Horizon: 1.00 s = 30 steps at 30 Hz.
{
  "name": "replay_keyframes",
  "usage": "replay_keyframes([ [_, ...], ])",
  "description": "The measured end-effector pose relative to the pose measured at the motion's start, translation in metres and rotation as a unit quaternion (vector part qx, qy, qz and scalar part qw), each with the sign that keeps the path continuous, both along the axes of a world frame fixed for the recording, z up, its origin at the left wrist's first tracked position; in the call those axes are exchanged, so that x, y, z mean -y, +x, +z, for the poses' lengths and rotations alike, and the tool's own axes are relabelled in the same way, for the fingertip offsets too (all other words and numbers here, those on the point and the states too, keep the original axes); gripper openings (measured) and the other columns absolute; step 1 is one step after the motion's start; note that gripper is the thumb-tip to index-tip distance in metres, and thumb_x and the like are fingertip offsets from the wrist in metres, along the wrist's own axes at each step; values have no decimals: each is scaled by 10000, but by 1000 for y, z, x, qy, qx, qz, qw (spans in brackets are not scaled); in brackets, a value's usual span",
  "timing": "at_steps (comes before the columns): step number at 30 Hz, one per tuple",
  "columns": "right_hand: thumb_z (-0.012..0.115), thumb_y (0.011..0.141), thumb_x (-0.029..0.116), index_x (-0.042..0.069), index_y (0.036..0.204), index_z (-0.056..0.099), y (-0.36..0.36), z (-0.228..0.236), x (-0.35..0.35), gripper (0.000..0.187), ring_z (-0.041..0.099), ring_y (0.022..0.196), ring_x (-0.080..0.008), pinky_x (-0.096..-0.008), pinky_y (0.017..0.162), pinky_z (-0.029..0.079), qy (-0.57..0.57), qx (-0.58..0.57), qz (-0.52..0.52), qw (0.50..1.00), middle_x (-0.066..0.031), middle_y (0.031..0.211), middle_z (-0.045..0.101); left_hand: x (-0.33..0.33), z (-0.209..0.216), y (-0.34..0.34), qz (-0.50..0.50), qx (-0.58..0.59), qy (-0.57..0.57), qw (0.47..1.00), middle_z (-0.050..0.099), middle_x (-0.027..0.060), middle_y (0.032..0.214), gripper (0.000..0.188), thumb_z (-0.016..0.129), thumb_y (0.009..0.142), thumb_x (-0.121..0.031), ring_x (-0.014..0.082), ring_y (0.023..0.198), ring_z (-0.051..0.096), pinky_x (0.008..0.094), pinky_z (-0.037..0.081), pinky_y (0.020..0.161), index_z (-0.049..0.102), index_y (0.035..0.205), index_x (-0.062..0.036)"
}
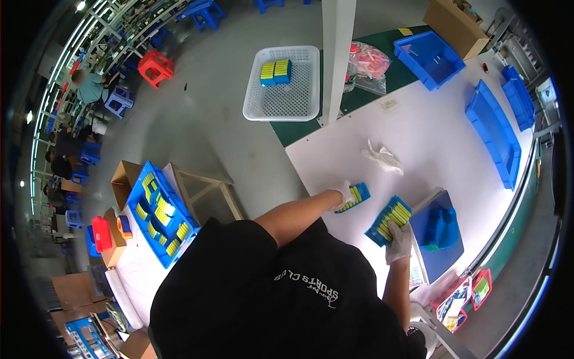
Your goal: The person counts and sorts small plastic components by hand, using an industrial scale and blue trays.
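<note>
My left hand [342,194], in a white glove, is closed on the end of a small blue holder with a row of yellow strips [357,199] near the table's front edge. To its right, my gloved right hand [399,240] grips a larger blue holder with yellow strips [387,222], its fingers over the lower edge. The two pieces are apart from each other. Beside my right hand a stack of blue pieces [441,228] lies on a dark blue board [451,254]. What exactly the yellow strips are is too small to tell.
A white perforated basket [260,99] holding similar blue-and-yellow pieces stands by a white post [336,60]. A crumpled white glove [382,158] lies on the white table [323,158]. Blue trays [493,140] line the right; a blue tray of pieces [156,230] stands left.
</note>
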State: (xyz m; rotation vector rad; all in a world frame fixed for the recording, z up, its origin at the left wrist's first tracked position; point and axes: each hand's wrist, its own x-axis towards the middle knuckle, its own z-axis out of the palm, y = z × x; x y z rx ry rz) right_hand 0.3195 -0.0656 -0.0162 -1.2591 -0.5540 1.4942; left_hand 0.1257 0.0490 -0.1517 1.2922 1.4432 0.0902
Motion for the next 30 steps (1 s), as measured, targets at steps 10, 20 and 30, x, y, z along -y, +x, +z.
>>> replay_keyframes([
  [10,614,862,90,5,1162,481,24,16,34,338,632,859,-192,-325,778,532,54,-68,14,996,-89,993,613,27,108,17,-107,-46,364,924,590,184,1084,519,674,788,-374,329,989,588,370,459,878,544,1155,-32],
  [20,568,878,135,-7,1132,504,9,54,38,298,563,907,-133,-284,814,462,109,4,12,994,-76,1022,597,95,187,70,-91,132,324,932,575,245,907,296,465,913,-285,424,883,561,446,446,733,504,970,3],
  [30,568,918,227,-46,1218,398,22,80,63,439,535,1000,-141,-283,886,435,179,8,-35,983,-103,1088,559,107,211,84,-128,264,302,907,545,92,1075,320,391,978,-161,141,971,506,280,408,875,444,1237,19],
])
